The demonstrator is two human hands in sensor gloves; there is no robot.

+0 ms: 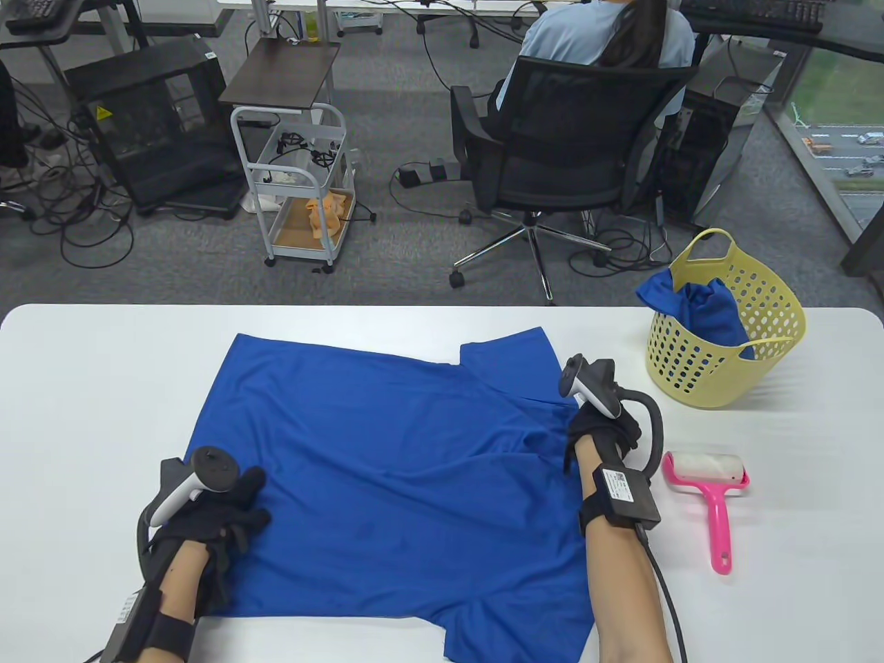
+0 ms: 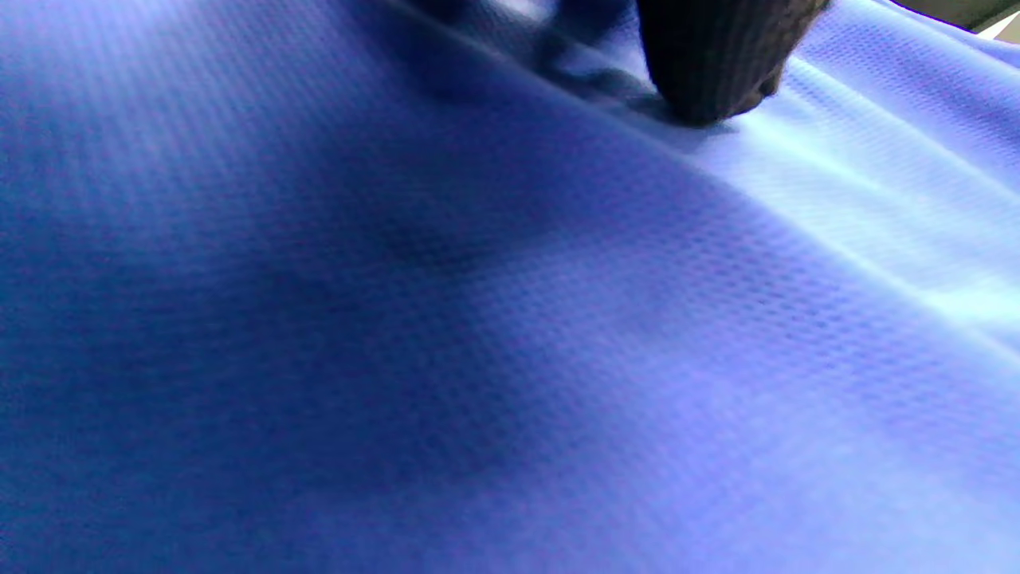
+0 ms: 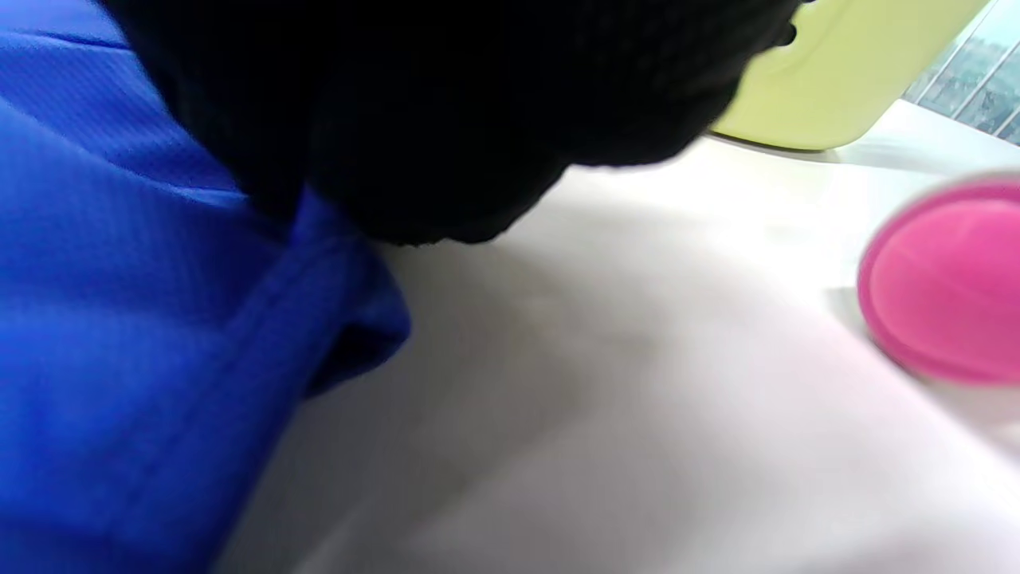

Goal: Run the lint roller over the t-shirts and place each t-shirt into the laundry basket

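The white table [image 1: 103,359] carries everything here. Biggest thing on it is the blue t-shirt [image 1: 387,483], spread mostly flat across the middle and reaching the near edge, with a sleeve poking toward the far edge and a few ridges bunched up on its right side. Toward the far right corner sits the yellow laundry basket [image 1: 773,324], already holding another blue garment [image 1: 711,311] that spills over its rim. Near the right edge, between basket and near edge, lies the pink lint roller [image 1: 715,497] — nobody's holding it, white roll pointing away, handle toward the person.

The left hand [image 1: 214,514] rests on the shirt's left part; in the left wrist view one fingertip [image 2: 717,72] presses down on the weave, nothing is pinched, so I'd call it flat and relaxed. The right hand [image 1: 599,428] is at the shirt's right edge, and the right wrist view shows the hem [image 3: 343,295] bunched right under the glove, so it looks like it's gripping that hem.

Handling-wise, my guess: the mesh-looking fabric is light, floppy and probably slippery, so it'll slide and wrinkle under a roller unless one hand pins it — for the basket, grab it bunched at an edge or shoulder.
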